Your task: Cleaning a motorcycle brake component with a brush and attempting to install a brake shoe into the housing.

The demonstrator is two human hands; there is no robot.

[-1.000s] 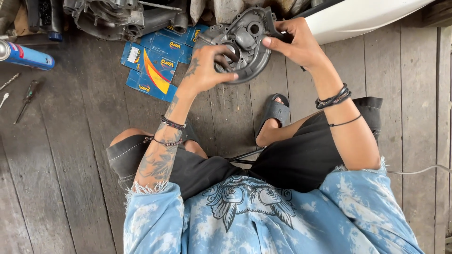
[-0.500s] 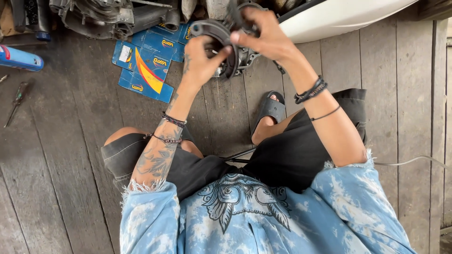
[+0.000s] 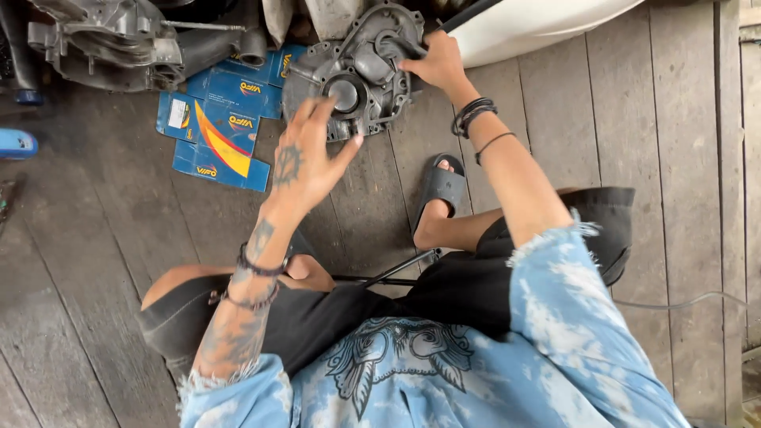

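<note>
A grey cast-metal engine cover [image 3: 366, 59] with a round hub lies against the wooden floor at the top centre. My right hand [image 3: 434, 65] grips its right edge, fingers curled over the rim. My left hand [image 3: 305, 158] is spread wide just below and left of the cover. Its fingertips reach the cover's lower left edge and its thumb points at the bottom rim, with nothing held in it. Both wrists wear dark bracelets.
Flattened blue cardboard boxes [image 3: 218, 131] lie left of the cover. A grey engine block [image 3: 119, 40] sits at the top left, a white panel [image 3: 539, 24] at the top right. My foot in a black sandal [image 3: 440, 190] rests below the cover. A blue can [image 3: 16, 144] is at the left edge.
Both hands held the cover up a second ago. Now it sits lower by the floor, my left hand has let go and spread open, and my right hand still grips it.
</note>
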